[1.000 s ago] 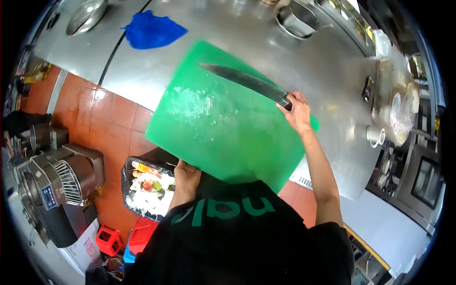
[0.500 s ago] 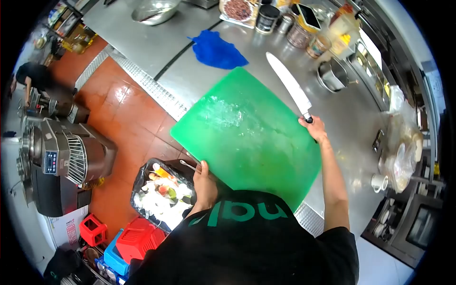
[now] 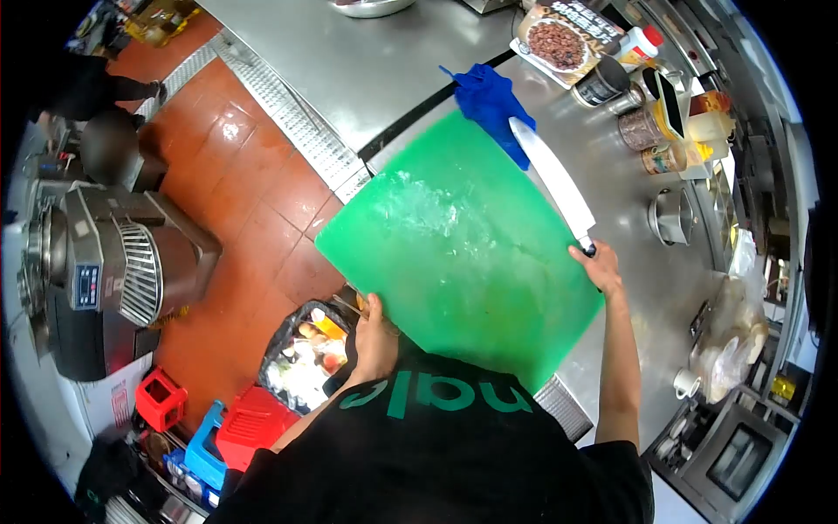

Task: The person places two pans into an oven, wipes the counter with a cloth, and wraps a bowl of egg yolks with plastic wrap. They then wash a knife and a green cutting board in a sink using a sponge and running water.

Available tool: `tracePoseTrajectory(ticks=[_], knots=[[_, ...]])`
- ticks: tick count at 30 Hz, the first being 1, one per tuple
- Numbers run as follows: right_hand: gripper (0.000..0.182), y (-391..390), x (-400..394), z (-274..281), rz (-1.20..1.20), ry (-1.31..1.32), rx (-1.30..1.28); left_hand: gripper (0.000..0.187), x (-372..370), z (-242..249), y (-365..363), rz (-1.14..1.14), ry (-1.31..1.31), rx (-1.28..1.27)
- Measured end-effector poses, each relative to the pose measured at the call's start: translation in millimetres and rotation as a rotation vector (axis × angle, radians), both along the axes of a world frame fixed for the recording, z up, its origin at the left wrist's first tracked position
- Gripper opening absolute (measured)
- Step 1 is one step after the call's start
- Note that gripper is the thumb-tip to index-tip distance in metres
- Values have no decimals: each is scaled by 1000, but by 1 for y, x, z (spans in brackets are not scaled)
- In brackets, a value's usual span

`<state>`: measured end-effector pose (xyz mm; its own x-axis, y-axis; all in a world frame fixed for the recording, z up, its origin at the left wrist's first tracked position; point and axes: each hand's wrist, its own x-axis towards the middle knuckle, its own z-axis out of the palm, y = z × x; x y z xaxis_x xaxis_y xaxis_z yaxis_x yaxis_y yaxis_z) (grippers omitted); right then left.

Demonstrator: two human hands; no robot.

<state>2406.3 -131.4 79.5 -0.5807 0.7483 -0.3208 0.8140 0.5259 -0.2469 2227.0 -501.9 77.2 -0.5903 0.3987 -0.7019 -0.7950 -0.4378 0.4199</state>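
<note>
1. While the green cutting board [image 3: 463, 262] is held out past the edge of the steel counter [image 3: 384, 70], its near corner is gripped by the left hand [image 3: 375, 336], fingers clamped on the edge at about 7 o'clock of the board.
2. At 3 o'clock of the board, the handle of a large knife [image 3: 554, 183] is enclosed by the right hand [image 3: 602, 269], fingers wrapped shut around it.
3. The blade is pointed toward 11 o'clock, lying along the board's right edge, with its tip over a blue cloth [image 3: 489, 100].
4. White wet residue is seen on the board's upper half.
5. Below the left hand, at 7 o'clock, a bin lined with a black bag [image 3: 305, 358] is filled with food scraps.
6. Red and blue crates [image 3: 236, 432] are stacked just beside the bin on the red tiled floor [image 3: 253, 192].
7. Jars and tins [image 3: 646, 131] are grouped at 1 o'clock on the counter.
</note>
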Motion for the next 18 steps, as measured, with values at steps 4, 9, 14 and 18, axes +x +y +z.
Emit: tracePoseTrajectory(ticks=[4, 9, 14, 18], knots=[[39, -24, -12, 9, -225, -22, -214, 31, -55, -32, -23, -316, -239, 18], [35, -34, -13, 20, -294, 192, -138, 44, -92, -26, -30, -311, -418, 226], [29, -78, -143, 125, -165, 346, -110, 61, -137, -27, -46, -197, -278, 197], [27, -108, -246, 169, 73, 459, -36, 74, -176, 2, -64, 15, -122, 169]])
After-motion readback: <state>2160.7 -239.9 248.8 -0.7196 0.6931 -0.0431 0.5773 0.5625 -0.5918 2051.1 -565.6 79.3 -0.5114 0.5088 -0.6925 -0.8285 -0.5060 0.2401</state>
